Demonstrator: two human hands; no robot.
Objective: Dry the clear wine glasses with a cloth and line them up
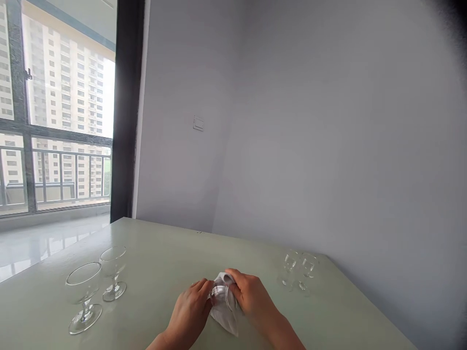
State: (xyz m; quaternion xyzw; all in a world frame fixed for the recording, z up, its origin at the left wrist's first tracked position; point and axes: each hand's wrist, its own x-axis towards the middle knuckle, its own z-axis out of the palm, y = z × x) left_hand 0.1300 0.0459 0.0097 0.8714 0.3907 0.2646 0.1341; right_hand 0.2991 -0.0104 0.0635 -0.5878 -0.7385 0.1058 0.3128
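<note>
Low over the pale green table [160,272] my two hands meet around a clear glass [220,293]. My left hand [191,306] closes on the glass from the left. From the right, my right hand [250,294] presses a white cloth [225,316] against it, and the cloth hangs down below the glass. Two larger stemmed glasses stand upright at the left, one nearer [84,296] and one behind it [114,272]. Two small clear glasses [299,270] stand at the right, near the wall.
A grey wall runs along the table's far and right sides. A dark window frame [126,107] and a large window with a railing lie to the left, with tall buildings outside.
</note>
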